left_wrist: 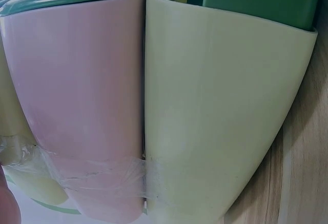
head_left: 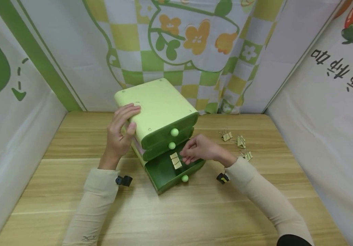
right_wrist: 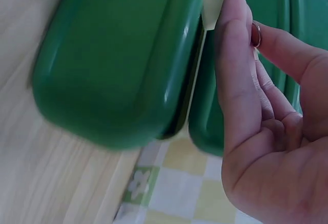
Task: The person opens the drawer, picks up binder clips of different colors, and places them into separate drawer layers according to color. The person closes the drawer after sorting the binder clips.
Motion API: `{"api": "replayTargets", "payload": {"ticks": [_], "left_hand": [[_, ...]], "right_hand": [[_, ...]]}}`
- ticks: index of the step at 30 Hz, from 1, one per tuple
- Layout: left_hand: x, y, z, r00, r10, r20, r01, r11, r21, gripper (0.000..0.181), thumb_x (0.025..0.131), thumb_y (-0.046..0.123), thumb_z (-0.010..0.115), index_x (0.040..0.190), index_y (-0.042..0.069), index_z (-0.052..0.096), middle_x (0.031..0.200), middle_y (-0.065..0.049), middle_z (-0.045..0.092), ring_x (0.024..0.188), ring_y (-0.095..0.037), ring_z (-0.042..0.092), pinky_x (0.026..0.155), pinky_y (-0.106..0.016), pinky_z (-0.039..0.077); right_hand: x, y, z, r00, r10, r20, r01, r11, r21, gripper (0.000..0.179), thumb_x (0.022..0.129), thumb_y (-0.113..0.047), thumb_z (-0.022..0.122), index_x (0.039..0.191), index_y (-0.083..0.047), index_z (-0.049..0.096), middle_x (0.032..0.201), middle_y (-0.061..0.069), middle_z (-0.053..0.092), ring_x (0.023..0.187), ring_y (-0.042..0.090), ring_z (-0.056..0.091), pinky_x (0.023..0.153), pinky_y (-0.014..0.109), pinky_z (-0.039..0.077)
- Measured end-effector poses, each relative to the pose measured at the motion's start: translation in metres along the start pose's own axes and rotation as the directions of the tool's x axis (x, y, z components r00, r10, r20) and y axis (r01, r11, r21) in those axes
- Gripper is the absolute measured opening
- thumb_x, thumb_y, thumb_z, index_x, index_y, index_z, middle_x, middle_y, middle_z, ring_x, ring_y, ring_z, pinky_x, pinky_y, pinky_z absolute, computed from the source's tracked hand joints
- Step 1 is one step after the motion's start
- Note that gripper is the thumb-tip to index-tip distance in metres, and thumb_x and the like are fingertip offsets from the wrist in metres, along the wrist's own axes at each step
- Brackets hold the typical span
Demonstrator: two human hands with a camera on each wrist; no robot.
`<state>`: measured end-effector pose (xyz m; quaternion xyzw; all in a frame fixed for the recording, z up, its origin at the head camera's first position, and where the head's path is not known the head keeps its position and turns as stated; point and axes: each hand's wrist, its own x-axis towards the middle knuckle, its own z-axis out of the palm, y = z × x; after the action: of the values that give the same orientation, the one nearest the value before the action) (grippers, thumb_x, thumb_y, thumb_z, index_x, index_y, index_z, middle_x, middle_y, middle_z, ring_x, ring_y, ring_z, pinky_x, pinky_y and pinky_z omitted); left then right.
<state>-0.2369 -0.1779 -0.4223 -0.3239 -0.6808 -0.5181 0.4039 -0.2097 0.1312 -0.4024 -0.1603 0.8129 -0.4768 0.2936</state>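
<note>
A small desktop drawer cabinet (head_left: 164, 106), with a pale yellow-green top and dark green fronts, stands at an angle on the table. Its bottom drawer (head_left: 162, 179) is pulled out. Gold binder clips (head_left: 175, 161) show over that drawer, close together. My right hand (head_left: 200, 150) is over the drawer, its thumb and finger pinching the wire handle (right_wrist: 255, 35) of a binder clip. Fingertips partly hide the clip's gold body (right_wrist: 215, 6). My left hand (head_left: 121, 131) rests on the cabinet's upper left edge, fingers on top. In the left wrist view, pink (left_wrist: 87, 90) and yellow-green casings fill the picture.
Several more gold binder clips (head_left: 241, 141) lie on the wooden table (head_left: 225, 212) to the right of the cabinet. The two upper drawers, with round light green knobs (head_left: 174, 132), are closed. A patterned curtain (head_left: 176, 68) hangs behind, and printed cloth walls flank the table.
</note>
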Motion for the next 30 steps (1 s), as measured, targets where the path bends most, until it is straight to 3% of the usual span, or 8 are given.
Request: {"api": "replayTargets", "payload": {"ticks": [16, 23, 27, 30], "left_hand": [[0.001, 0.001, 0.001, 1.000, -0.006, -0.008, 0.006, 1.000, -0.003, 0.043, 0.093, 0.022, 0.054, 0.121, -0.003, 0.074, 0.129, -0.023, 0.073, 0.137, -0.036, 0.059, 0.128, -0.053, 0.035], [0.001, 0.001, 0.002, 1.000, -0.006, -0.008, 0.006, 1.000, 0.000, 0.043, 0.092, 0.023, 0.054, 0.121, -0.003, 0.074, 0.129, -0.023, 0.073, 0.137, -0.036, 0.059, 0.128, -0.054, 0.035], [0.000, 0.000, 0.002, 1.000, -0.007, -0.013, 0.007, 1.000, 0.003, 0.043, 0.093, 0.023, 0.055, 0.121, -0.003, 0.074, 0.128, -0.023, 0.073, 0.137, -0.035, 0.059, 0.128, -0.053, 0.035], [0.000, 0.000, 0.002, 1.000, -0.008, -0.012, 0.008, 1.000, 0.003, 0.043, 0.093, 0.023, 0.055, 0.121, -0.003, 0.074, 0.129, -0.023, 0.073, 0.137, -0.035, 0.059, 0.128, -0.054, 0.035]], "right_hand": [[0.025, -0.003, 0.046, 0.989, -0.062, 0.137, 0.080, 0.988, -0.133, 0.015, 0.100, -0.007, 0.069, 0.099, 0.002, 0.080, 0.085, 0.011, 0.081, 0.074, 0.016, 0.079, 0.073, 0.031, 0.068], [0.027, -0.006, 0.059, 0.987, -0.041, 0.156, 0.073, 0.975, -0.210, 0.014, 0.100, -0.007, 0.069, 0.098, -0.001, 0.081, 0.084, 0.007, 0.081, 0.075, 0.016, 0.079, 0.071, 0.028, 0.067], [0.028, -0.006, 0.066, 0.988, -0.041, 0.151, 0.081, 0.961, -0.265, 0.013, 0.099, -0.007, 0.070, 0.096, -0.002, 0.082, 0.084, 0.006, 0.082, 0.075, 0.013, 0.078, 0.070, 0.026, 0.066], [0.026, -0.004, 0.067, 0.988, -0.063, 0.140, 0.109, 0.932, -0.346, 0.014, 0.098, -0.013, 0.072, 0.092, -0.006, 0.082, 0.081, 0.002, 0.081, 0.070, 0.007, 0.073, 0.064, 0.021, 0.060]]}}
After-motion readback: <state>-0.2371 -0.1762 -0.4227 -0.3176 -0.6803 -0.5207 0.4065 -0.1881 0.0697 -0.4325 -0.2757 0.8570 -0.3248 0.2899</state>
